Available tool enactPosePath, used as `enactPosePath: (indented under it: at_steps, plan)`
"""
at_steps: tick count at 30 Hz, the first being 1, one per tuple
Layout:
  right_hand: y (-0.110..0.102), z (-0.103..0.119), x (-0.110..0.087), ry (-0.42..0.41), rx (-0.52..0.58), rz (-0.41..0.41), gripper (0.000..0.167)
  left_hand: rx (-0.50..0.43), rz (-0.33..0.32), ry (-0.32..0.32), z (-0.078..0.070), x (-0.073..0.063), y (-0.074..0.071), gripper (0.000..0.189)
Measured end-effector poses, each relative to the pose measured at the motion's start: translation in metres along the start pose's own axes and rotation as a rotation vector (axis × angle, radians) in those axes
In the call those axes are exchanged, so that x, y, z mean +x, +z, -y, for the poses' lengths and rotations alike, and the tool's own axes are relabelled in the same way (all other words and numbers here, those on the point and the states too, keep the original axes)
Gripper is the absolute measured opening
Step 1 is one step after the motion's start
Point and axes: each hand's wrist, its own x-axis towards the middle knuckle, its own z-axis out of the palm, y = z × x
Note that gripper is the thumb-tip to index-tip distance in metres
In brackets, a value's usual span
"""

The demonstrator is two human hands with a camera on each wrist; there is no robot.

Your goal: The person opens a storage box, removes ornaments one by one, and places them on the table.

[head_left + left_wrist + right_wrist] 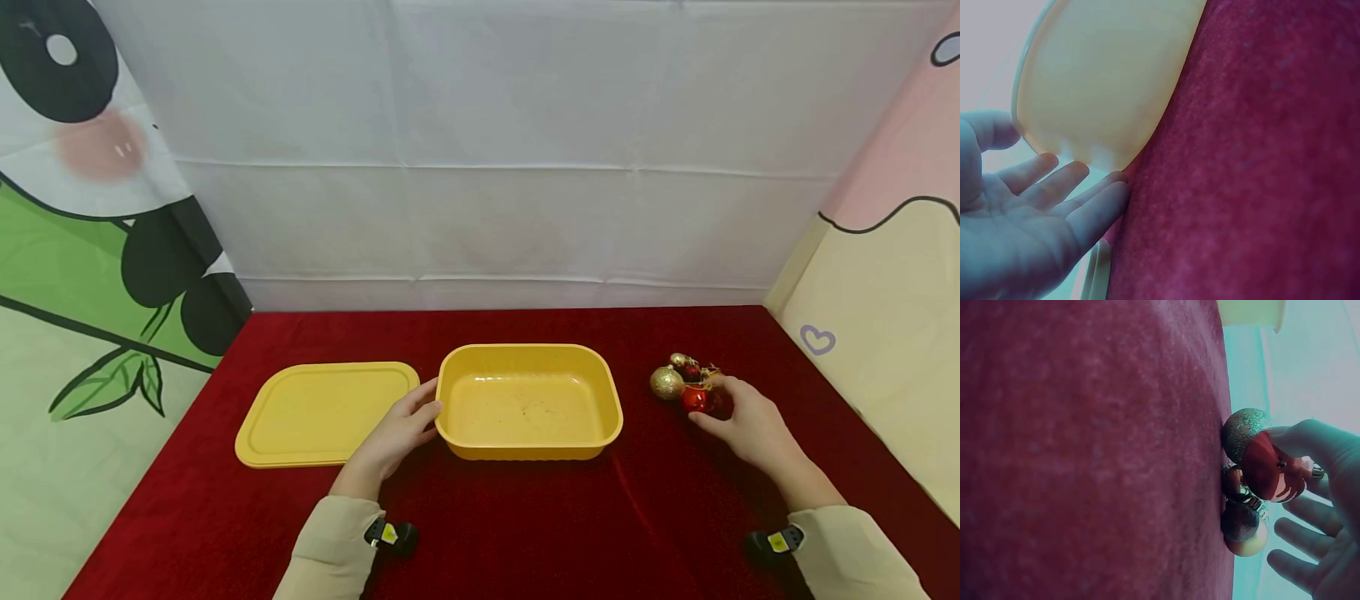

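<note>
My left hand (401,429) is at the left end of a yellow plastic box (528,442). Seen from the left wrist, its thumb touches the rim and nearly straight fingers rest against the outer wall. Over on the right, my right hand (750,425) pinches a shiny red Christmas ball (1263,469) between thumb and index finger, the index finger partly hidden behind it. The other fingers spread loosely. Beside that ball, a glittery gold ball (667,382) and several smaller red and gold balls lie clustered on the cloth. The box holds no balls.
A flat yellow lid (322,417) lies left of the box, partly behind the left hand. Dark red cloth (525,533) covers the table. A white fabric backdrop (510,208) stands behind it, with printed cartoon panels at both sides.
</note>
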Motion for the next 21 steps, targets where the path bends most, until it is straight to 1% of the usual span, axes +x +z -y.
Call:
enactPosePath:
  at_steps: [8,18,21]
  plan:
    - [0.0058,-0.0028,0.0027,-0.035,0.001,0.017,0.041,-0.001,-0.002,-0.003,0.0004,-0.0012,-0.0001,0.050]
    - [0.0066,-0.0023,0.0060,-0.014,-0.010,0.096,0.047,0.006,-0.002,-0.007,0.0015,-0.0004,0.0000,0.050]
    - [0.0045,-0.0009,0.0066,-0.014,-0.005,0.113,0.053,0.007,-0.007,-0.011,0.0020,0.0003,0.0005,0.050]
